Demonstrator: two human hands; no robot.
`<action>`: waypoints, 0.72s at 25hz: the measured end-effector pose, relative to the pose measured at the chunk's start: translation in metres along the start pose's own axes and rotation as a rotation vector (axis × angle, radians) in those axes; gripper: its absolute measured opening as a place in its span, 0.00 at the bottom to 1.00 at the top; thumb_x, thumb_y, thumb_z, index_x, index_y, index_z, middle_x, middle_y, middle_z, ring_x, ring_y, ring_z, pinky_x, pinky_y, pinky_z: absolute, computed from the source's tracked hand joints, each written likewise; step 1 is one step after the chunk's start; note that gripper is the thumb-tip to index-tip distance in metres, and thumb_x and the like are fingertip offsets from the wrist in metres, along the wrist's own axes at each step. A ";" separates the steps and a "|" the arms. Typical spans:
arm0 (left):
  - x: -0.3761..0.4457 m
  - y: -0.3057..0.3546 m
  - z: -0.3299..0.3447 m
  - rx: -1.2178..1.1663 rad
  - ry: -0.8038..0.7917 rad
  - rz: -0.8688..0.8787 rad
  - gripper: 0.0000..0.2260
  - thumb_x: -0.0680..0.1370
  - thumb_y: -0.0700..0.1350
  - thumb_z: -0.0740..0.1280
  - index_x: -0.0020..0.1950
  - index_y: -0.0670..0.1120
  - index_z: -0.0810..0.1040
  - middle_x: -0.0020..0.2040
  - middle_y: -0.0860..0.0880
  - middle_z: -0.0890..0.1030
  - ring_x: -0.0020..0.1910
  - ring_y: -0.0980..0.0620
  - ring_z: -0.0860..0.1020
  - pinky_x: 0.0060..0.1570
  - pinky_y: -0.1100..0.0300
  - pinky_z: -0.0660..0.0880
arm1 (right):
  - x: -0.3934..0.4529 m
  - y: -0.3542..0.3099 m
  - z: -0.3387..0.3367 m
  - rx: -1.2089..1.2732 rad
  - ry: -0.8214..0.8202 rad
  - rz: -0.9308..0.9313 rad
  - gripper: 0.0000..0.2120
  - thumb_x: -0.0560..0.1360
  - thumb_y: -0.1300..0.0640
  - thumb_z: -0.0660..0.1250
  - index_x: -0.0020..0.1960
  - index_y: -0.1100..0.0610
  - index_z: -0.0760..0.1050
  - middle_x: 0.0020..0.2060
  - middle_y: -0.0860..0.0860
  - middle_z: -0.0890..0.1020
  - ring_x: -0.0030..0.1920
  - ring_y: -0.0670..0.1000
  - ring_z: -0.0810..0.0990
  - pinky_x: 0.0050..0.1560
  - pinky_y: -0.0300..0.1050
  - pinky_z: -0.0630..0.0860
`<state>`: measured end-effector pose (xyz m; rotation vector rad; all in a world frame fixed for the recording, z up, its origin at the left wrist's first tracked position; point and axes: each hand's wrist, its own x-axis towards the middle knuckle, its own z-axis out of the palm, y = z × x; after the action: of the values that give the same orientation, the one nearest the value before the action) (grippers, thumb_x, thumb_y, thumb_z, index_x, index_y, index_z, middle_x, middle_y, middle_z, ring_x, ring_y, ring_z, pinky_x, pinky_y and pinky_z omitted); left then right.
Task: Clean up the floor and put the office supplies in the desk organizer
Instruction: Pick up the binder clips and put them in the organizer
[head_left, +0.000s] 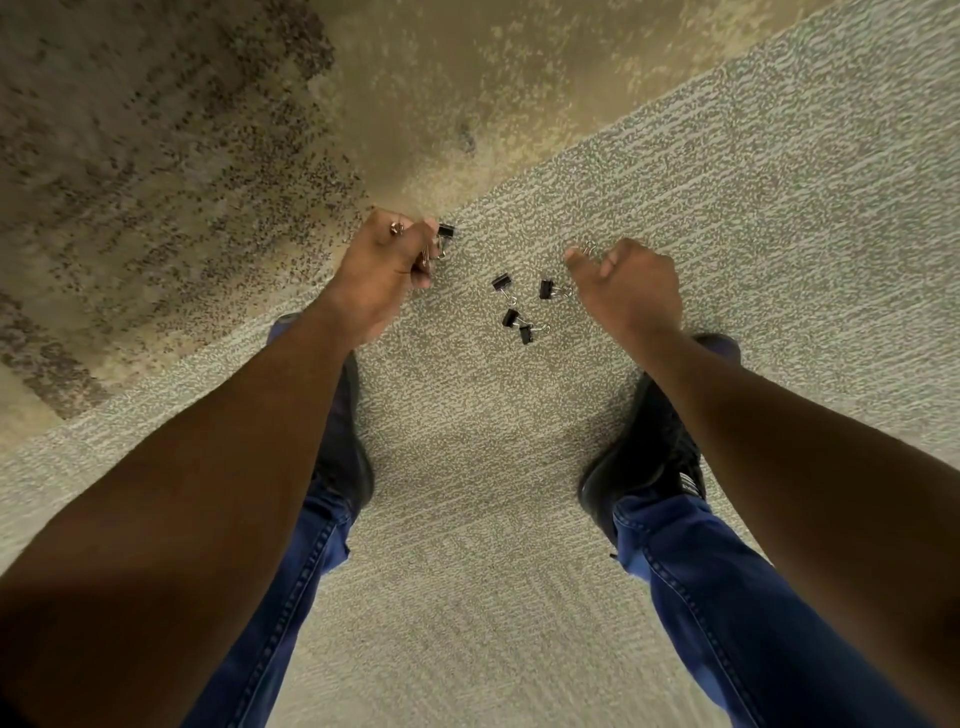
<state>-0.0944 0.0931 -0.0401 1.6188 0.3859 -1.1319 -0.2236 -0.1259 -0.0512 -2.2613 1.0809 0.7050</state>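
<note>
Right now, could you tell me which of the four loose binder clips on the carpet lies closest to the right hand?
The clip farthest right in the group, lying just left of the right hand; the other three sit farther left or lower.

4 binder clips (521, 306) lie scattered on the carpet (727, 208) between the left hand (387, 260) and right hand (626, 288). Open carpet surrounds them; 2 shoes (641, 457) flank the nearer side.

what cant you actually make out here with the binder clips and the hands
- Head view: how many clips the left hand grips. One binder clip sticks out; curled fingers hide the rest.
- Head view: what the right hand pinches. Only a wire loop shows past the fingertips; too small to tell.
- Desk organizer: nowhere in the frame.
- Four loose clips lie on the carpet; the arms may hide more.
</note>
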 end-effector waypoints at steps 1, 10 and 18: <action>0.000 0.001 0.001 -0.082 -0.023 -0.033 0.05 0.78 0.41 0.65 0.47 0.46 0.69 0.40 0.49 0.76 0.38 0.55 0.74 0.36 0.61 0.72 | 0.000 -0.001 0.003 -0.009 -0.015 0.009 0.23 0.75 0.37 0.62 0.46 0.58 0.73 0.34 0.50 0.77 0.31 0.45 0.74 0.27 0.35 0.63; 0.010 0.012 0.009 0.511 0.241 0.013 0.04 0.75 0.42 0.65 0.40 0.47 0.76 0.35 0.51 0.75 0.31 0.55 0.71 0.33 0.62 0.69 | -0.013 -0.020 -0.004 0.808 -0.292 0.005 0.11 0.76 0.65 0.55 0.35 0.56 0.65 0.30 0.52 0.71 0.25 0.46 0.62 0.23 0.36 0.58; 0.020 0.005 0.036 1.145 0.246 0.170 0.16 0.78 0.49 0.64 0.61 0.41 0.68 0.52 0.44 0.75 0.51 0.47 0.74 0.49 0.53 0.74 | -0.019 -0.010 -0.018 1.140 -0.400 0.105 0.05 0.68 0.60 0.58 0.34 0.55 0.69 0.32 0.53 0.75 0.29 0.48 0.68 0.28 0.39 0.62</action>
<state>-0.0976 0.0538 -0.0530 2.7273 -0.3385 -1.0661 -0.2217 -0.1222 -0.0235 -1.0501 1.0133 0.3763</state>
